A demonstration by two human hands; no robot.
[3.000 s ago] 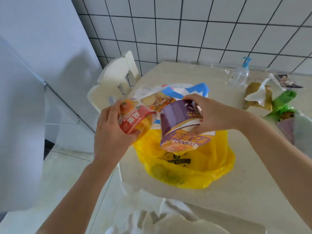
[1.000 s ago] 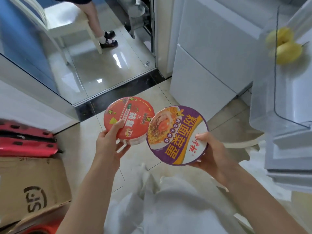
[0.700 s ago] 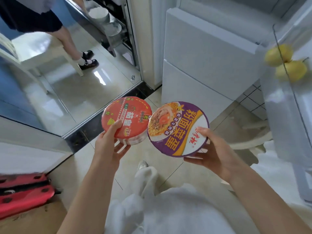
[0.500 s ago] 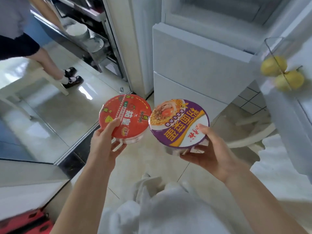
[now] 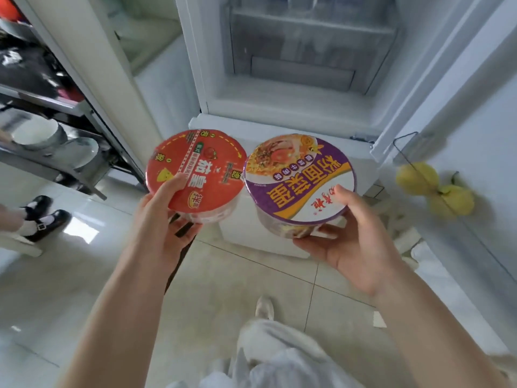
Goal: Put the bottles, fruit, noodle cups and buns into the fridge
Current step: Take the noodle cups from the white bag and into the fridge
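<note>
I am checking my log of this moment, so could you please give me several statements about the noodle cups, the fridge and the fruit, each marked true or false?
1. The left hand holds the round red-lidded noodle cup. True.
2. The right hand is empty. False: it holds the round purple-lidded noodle cup.
3. The white fridge is shut. False: it stands open.
4. Yellow-green fruit sits in the clear door shelf. True.

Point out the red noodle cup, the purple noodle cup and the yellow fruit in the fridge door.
red noodle cup (image 5: 197,170): head view, middle of its lid.
purple noodle cup (image 5: 300,177): head view, middle of its lid.
yellow fruit (image 5: 416,177): head view, skin of the upper one.
</note>
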